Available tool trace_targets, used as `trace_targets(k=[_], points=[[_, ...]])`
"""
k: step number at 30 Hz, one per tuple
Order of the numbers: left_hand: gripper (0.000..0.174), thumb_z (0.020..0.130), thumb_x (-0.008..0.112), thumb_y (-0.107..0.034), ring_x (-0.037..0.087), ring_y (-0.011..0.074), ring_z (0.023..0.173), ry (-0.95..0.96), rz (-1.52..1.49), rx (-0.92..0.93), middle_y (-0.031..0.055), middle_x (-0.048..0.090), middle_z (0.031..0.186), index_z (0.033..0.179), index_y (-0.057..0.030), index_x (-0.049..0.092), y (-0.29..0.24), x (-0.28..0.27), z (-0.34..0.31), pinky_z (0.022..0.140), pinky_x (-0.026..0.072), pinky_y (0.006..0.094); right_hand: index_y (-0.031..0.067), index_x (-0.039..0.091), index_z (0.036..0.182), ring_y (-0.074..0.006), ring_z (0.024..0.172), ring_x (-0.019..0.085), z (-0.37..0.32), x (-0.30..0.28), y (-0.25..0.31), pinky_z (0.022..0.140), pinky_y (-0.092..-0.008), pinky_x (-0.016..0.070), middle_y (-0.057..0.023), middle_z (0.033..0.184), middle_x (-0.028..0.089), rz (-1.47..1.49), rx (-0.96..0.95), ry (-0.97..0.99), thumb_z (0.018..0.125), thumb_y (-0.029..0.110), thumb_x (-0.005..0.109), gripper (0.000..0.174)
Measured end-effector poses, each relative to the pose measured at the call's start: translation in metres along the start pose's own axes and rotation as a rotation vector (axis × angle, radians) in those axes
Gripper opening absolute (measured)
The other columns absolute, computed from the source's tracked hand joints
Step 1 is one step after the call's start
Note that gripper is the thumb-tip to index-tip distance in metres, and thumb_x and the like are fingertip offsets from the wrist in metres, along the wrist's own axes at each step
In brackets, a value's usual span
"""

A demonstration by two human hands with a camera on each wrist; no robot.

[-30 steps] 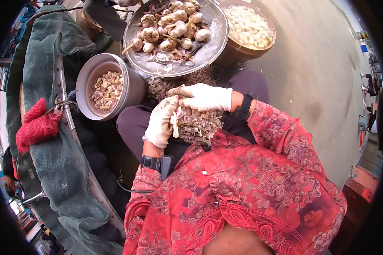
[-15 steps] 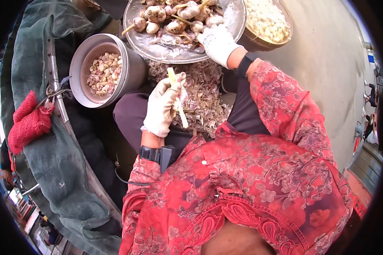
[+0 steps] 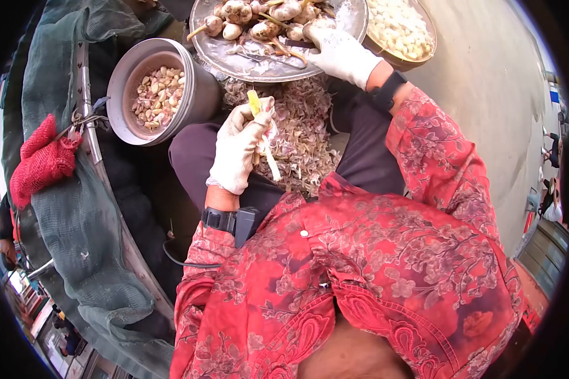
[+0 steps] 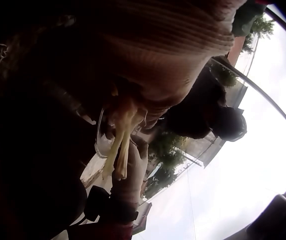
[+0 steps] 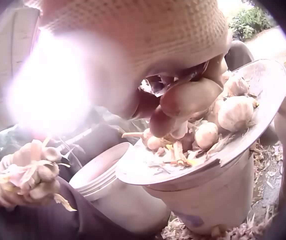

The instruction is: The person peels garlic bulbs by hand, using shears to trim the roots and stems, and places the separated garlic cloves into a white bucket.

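Note:
My gloved left hand (image 3: 237, 148) grips a garlic stalk (image 3: 272, 161) above the heap of skins. A yellow bit pokes out by the thumb, and the pale split stalk hangs down, as the left wrist view shows too. My gloved right hand (image 3: 344, 55) is over the near right part of the metal tray (image 3: 265, 72), fingers curled. Between them a dark flat strip (image 3: 299, 43) juts out, and something glints there in the right wrist view; most of it is hidden. Whole garlic bulbs (image 3: 265, 30) lie beside that hand, with loose skins and a thin tool (image 3: 250, 57).
A pale bucket (image 3: 199, 95) with a basket of unpeeled cloves (image 3: 160, 95) stands left of the tray. Peeled white cloves (image 3: 398, 28) fill a tub behind right. Garlic skins (image 3: 303, 139) are heaped between my knees. Green netting (image 3: 76, 221) and a red mesh bag (image 3: 44, 164) line the left.
My hands were together at the garlic stalk. The right hand has left it, reached out to the tray and curled among the bulbs. The left still holds the stalk.

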State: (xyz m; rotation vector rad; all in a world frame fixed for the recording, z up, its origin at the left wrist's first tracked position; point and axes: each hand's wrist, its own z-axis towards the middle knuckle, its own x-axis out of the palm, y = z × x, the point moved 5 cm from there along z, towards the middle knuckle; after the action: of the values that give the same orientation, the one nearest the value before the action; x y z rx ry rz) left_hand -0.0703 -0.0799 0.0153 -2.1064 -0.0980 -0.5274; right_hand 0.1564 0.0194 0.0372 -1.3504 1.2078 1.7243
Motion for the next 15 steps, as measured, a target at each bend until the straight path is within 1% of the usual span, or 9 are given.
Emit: trace_targets(k=[3, 4, 5, 6, 7, 9, 10, 13, 15], points=[[0.028, 0.092, 0.063, -0.014, 0.044, 0.0019, 0.057, -0.007, 0.060, -0.024, -0.0001, 0.060, 0.083, 0.117, -0.0018, 0.059, -0.007, 0.002, -0.010, 0.050, 0.0347, 0.0164, -0.0020, 0.052, 0.116, -0.0406, 0.095, 0.061, -0.018, -0.017, 0.023, 0.085, -0.0451, 0.0469, -0.0270, 0.100, 0.063, 0.294, 0.213, 0.135, 0.086, 0.027, 0.053, 0.042], [0.028, 0.092, 0.064, -0.014, 0.046, 0.0020, 0.059, -0.012, 0.087, -0.018, -0.0003, 0.060, 0.084, 0.117, -0.0017, 0.059, -0.007, 0.000, -0.011, 0.051, 0.0357, 0.0164, -0.0032, 0.053, 0.106, -0.0374, 0.078, 0.063, -0.021, -0.021, 0.037, 0.072, -0.0418, 0.0496, -0.0234, 0.085, 0.063, 0.318, 0.119, 0.062, 0.085, 0.024, 0.053, 0.034], [0.028, 0.092, 0.064, -0.013, 0.047, 0.0020, 0.061, -0.016, 0.115, -0.011, -0.0005, 0.060, 0.085, 0.117, -0.0017, 0.059, -0.005, 0.000, -0.012, 0.052, 0.0368, 0.0163, -0.0027, 0.054, 0.109, -0.0267, 0.070, 0.064, -0.035, -0.022, 0.043, 0.066, -0.0358, 0.0500, -0.0170, 0.081, 0.063, 0.405, 0.195, 0.185, 0.089, 0.025, 0.053, 0.035], [0.028, 0.092, 0.064, -0.013, 0.047, 0.0020, 0.061, -0.016, 0.117, -0.010, -0.0005, 0.060, 0.085, 0.117, -0.0017, 0.059, -0.001, 0.000, -0.013, 0.052, 0.0368, 0.0163, -0.0007, 0.058, 0.110, -0.0378, 0.092, 0.063, -0.042, -0.019, 0.053, 0.082, -0.0434, 0.0476, -0.0231, 0.092, 0.065, 0.514, 0.260, 0.278, 0.090, 0.035, 0.049, 0.042], [0.029, 0.092, 0.063, -0.012, 0.047, 0.0024, 0.060, -0.025, 0.138, 0.028, 0.0000, 0.060, 0.084, 0.118, -0.0001, 0.058, 0.001, 0.000, -0.014, 0.052, 0.0365, 0.0163, 0.0011, 0.061, 0.105, -0.0342, 0.089, 0.064, -0.051, -0.014, 0.063, 0.081, -0.0414, 0.0480, -0.0202, 0.089, 0.066, 0.523, 0.275, 0.310, 0.094, 0.039, 0.046, 0.042], [0.031, 0.092, 0.063, -0.011, 0.047, 0.0028, 0.059, -0.036, 0.164, 0.067, 0.0005, 0.061, 0.082, 0.120, 0.0014, 0.058, 0.008, -0.001, -0.017, 0.052, 0.0363, 0.0162, 0.0033, 0.061, 0.106, -0.0285, 0.083, 0.065, -0.070, -0.015, 0.081, 0.080, -0.0377, 0.0484, -0.0160, 0.088, 0.067, 0.797, 0.392, 0.410, 0.097, 0.040, 0.041, 0.043], [0.031, 0.092, 0.063, -0.011, 0.048, 0.0027, 0.059, -0.049, 0.203, 0.093, 0.0003, 0.061, 0.082, 0.120, 0.0009, 0.058, 0.010, -0.001, -0.018, 0.052, 0.0370, 0.0166, 0.0032, 0.059, 0.108, -0.0261, 0.078, 0.065, -0.075, -0.009, 0.086, 0.075, -0.0360, 0.0493, -0.0142, 0.086, 0.066, 0.802, 0.306, 0.391, 0.098, 0.038, 0.043, 0.040], [0.030, 0.091, 0.064, -0.011, 0.050, 0.0027, 0.061, -0.053, 0.284, 0.111, -0.0001, 0.062, 0.083, 0.119, 0.0000, 0.059, 0.011, 0.001, -0.023, 0.052, 0.0383, 0.0171, 0.0018, 0.056, 0.106, -0.0165, 0.070, 0.062, -0.091, 0.007, 0.096, 0.063, -0.0309, 0.0504, -0.0100, 0.085, 0.066, 0.999, 0.479, 0.549, 0.097, 0.033, 0.049, 0.033], [0.030, 0.091, 0.065, -0.012, 0.051, 0.0029, 0.062, -0.046, 0.322, 0.096, -0.0003, 0.062, 0.083, 0.118, -0.0004, 0.059, 0.012, 0.000, -0.028, 0.053, 0.0389, 0.0173, 0.0016, 0.056, 0.106, -0.0156, 0.070, 0.062, -0.098, 0.013, 0.097, 0.061, -0.0297, 0.0503, -0.0092, 0.085, 0.066, 1.087, 0.505, 0.575, 0.098, 0.033, 0.049, 0.033]])
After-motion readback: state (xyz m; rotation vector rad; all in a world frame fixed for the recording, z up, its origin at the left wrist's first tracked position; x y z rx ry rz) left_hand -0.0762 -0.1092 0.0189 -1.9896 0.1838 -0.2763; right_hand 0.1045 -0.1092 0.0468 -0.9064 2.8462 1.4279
